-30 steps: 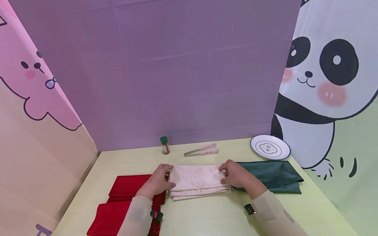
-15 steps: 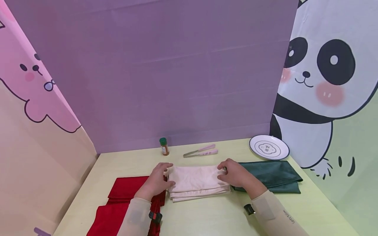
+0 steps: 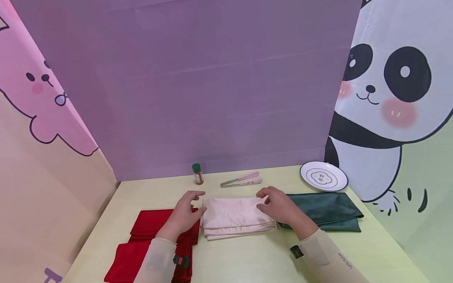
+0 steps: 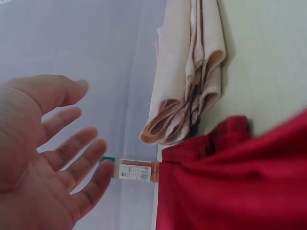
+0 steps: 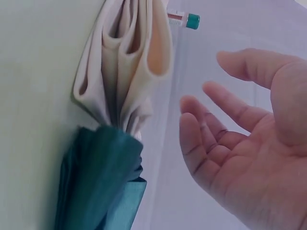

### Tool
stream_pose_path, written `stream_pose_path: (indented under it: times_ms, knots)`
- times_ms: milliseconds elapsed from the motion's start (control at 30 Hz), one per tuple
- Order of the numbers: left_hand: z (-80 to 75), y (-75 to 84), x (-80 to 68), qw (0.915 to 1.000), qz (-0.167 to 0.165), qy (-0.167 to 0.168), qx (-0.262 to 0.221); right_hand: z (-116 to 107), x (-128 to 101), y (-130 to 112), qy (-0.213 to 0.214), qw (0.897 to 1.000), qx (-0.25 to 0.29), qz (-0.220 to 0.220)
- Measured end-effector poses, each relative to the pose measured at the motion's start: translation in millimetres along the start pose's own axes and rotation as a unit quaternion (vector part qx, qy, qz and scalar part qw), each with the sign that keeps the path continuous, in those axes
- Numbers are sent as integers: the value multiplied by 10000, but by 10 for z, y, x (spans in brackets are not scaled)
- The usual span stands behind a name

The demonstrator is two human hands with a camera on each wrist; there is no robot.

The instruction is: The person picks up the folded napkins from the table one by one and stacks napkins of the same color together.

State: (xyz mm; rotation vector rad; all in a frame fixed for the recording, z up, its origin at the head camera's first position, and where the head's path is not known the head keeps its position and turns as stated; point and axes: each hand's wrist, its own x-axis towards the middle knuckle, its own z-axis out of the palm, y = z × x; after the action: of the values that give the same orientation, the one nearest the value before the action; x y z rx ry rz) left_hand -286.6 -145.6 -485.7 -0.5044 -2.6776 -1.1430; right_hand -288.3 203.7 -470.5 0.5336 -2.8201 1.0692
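A: What do we have in front of us?

B: A cream-coloured folded cloth (image 3: 235,217) lying flat on the pale yellow-green table (image 3: 247,259), in the middle near our edge. It is folded into several layers; the wrist views show the rounded loops of the folds at both short ends (image 4: 170,127) (image 5: 127,62).

A: And our hands?

B: Both are off it and hold nothing. Our left hand (image 3: 184,214) hovers just beside the cloth's left end, fingers spread and loosely straight. Our right hand (image 3: 279,206) hovers over the right end, fingers relaxed and wide too. Neither grips any fabric.

A: How would the cloth handle?

B: We judge it light, soft and limp, with a slight sheen, so possibly a little slippery. The layers would likely slide apart or sag if lifted from one corner. The best hold looks to be a pinch through all the layers at each short end, or flat palms from above.

A: What lies around it?

B: A red folded cloth (image 3: 148,239) touches its left end, under our left forearm. A dark green folded cloth (image 3: 329,212) meets its right end. Further back stand a small spice jar with a green lid (image 3: 197,174), pink-handled metal tongs (image 3: 242,181), and a white plate with a dark rim (image 3: 323,177). Cartoon-printed purple and panda backdrops stand behind.
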Motion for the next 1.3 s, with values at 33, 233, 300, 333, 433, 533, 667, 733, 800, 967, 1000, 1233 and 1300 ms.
stream_pose_path:
  times_ms: [33, 233, 300, 333, 433, 533, 667, 733, 800, 967, 1000, 1233, 1300]
  knots:
    - [-8, -4, -9, 10000, 35, 90, 2, 12, 3, -8, 53, 10000, 15, -37]
    - [-62, -29, -99, 9988, 130, 461, -68, 97, 29, -80, 271, 9991, 188, -263]
    - [-89, -38, -135, 9983, 131, 548, -120, 126, 40, -113, 320, 9985, 265, -353]
    - [-104, -44, -158, 9980, 148, 598, -132, 141, 46, -129, 350, 9981, 316, -398]
    - [-155, -61, -227, 9968, 210, 731, -250, 181, 62, -176, 428, 9968, 411, -528]
    - [-212, -73, -291, 9950, 321, 857, -390, 222, 70, -213, 483, 9956, 480, -641]
    - [-282, -87, -377, 9930, 488, 1000, -394, 283, 67, -266, 454, 9945, 613, -715]
    - [-314, -94, -426, 9930, 465, 1023, -360, 318, 63, -295, 411, 9942, 692, -709]
    - [-346, -110, -475, 9932, 425, 1026, -342, 358, 64, -318, 368, 9944, 695, -706]
    - [-442, -184, -562, 9927, 503, 1046, -330, 449, 73, -386, 316, 9944, 699, -727]
    - [-465, -199, -579, 9923, 543, 1056, -351, 465, 74, -404, 310, 9941, 732, -733]
    - [-617, -294, -698, 9910, 592, 1153, -325, 568, 90, -487, 230, 9911, 1013, -828]
    - [-662, -313, -728, 9910, 560, 1179, -307, 590, 94, -502, 185, 9907, 1049, -849]
